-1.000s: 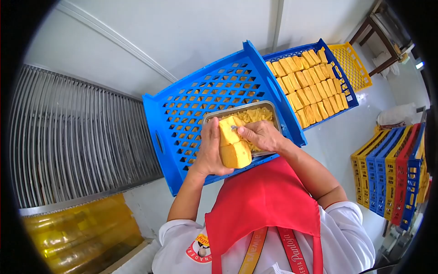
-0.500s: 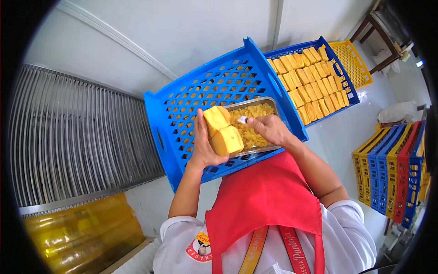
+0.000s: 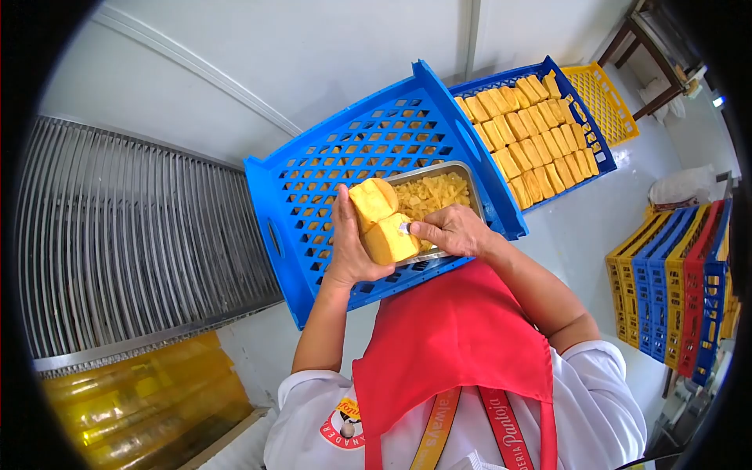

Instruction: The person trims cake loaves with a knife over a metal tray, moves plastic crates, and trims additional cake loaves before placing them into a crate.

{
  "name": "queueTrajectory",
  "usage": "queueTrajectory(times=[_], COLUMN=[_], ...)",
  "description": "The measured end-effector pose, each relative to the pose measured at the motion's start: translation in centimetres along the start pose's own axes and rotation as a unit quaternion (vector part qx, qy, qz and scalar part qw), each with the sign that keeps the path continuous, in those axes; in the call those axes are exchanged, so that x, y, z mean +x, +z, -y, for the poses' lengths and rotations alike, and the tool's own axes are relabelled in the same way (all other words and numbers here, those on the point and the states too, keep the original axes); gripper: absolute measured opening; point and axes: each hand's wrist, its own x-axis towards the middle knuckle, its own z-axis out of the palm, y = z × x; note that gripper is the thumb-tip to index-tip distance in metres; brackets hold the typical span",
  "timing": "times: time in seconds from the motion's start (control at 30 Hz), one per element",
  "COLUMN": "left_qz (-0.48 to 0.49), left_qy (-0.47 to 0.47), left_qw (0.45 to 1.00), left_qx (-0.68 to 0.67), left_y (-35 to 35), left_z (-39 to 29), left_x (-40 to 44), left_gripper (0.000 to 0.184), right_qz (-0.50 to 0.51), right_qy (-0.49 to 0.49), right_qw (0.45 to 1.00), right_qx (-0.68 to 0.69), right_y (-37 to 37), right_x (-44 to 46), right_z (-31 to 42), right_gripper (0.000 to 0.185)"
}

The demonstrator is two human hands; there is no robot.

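Observation:
My left hand (image 3: 345, 241) is closed around two square yellow bread rolls (image 3: 394, 239), which sit against each other above the blue crate. My right hand (image 3: 454, 231) grips a small tool (image 3: 405, 228) with a short, shiny pale end; the rest of it is hidden by the fingers, so its exact kind is unclear. That end touches the face of the lower roll. Just behind the rolls, a metal tray (image 3: 473, 188) holds chunky yellow filling (image 3: 429, 196). The tray rests in the bright blue crate (image 3: 313, 168).
A dark blue crate (image 3: 599, 141) filled with rows of yellow rolls (image 3: 540, 133) stands behind to the right, beside a yellow crate (image 3: 619, 113). Stacked coloured crates (image 3: 666, 286) are at far right. A slatted metal rack (image 3: 141, 243) stands on the left.
My right hand has moved left and slightly down, from over the filling to the lower roll. The left hand and rolls have barely moved.

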Motion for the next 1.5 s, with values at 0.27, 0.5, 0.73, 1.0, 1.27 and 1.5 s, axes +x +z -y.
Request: queueTrajectory(times=[0.27, 0.5, 0.73, 1.0, 1.27, 1.5], left_qz=[-0.061, -0.1, -0.095, -0.066, -0.079, -0.095], left_qy=[0.099, 0.153, 0.18, 0.176, -0.356, -0.45], left_qw=[0.981, 0.945, 0.937, 0.94, 0.855, 0.57], left_qx=[0.158, 0.27, 0.285, 0.286, -0.369, -0.681], left_y=[1.0, 0.6, 1.2, 1.4, 0.5, 2.1], left_z=[0.5, -0.3, 0.0, 0.6, -0.4, 3.0], left_x=[0.5, 1.0, 1.1, 1.2, 1.7, 2.6], left_gripper=[0.146, 0.123, 0.115, 0.118, 0.101, 0.044], right_qz=[0.072, -0.026, 0.007, 0.088, 0.002, -0.115], right_qy=[0.162, 0.132, 0.143, 0.17, 0.212, 0.024], right_qw=[0.956, 0.991, 0.99, 0.982, 0.949, 0.99], right_qx=[0.233, 0.016, 0.0, -0.003, 0.233, 0.073], right_y=[1.1, 0.2, -0.4, -0.4, -0.9, 1.9], right_x=[0.5, 0.1, 0.4, 1.0, 1.0, 0.5], right_z=[-1.9, 0.1, 0.7, 1.8, -3.2, -2.3], right_gripper=[0.085, 0.087, 0.09, 0.09, 0.076, 0.055])
